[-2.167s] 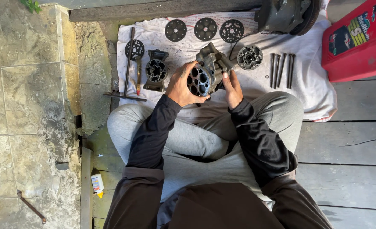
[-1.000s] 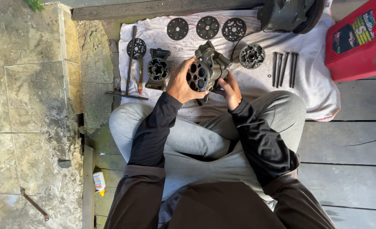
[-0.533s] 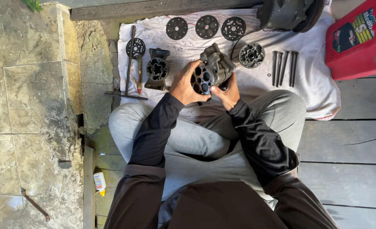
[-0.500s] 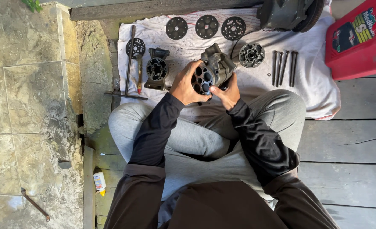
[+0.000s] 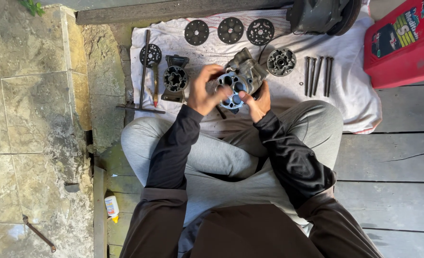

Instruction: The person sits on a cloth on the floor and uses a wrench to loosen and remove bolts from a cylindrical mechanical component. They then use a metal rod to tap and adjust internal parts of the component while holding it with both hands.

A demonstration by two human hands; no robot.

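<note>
Grey cast-metal cylinder block (image 5: pixel 240 79), round-holed, sits gripped in my left hand (image 5: pixel 206 91) and right hand (image 5: pixel 258 100); red canister (image 5: pixel 405 45) far right.

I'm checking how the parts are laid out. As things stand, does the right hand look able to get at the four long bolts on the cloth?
Probably yes: the long bolts lie bare on the white cloth, nothing between. But the right hand would have to let go of the cylinder block.

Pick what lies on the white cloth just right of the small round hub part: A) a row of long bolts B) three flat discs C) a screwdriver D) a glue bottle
A: the long bolts lie side by side on the white cloth, right of the round hub part.
</note>
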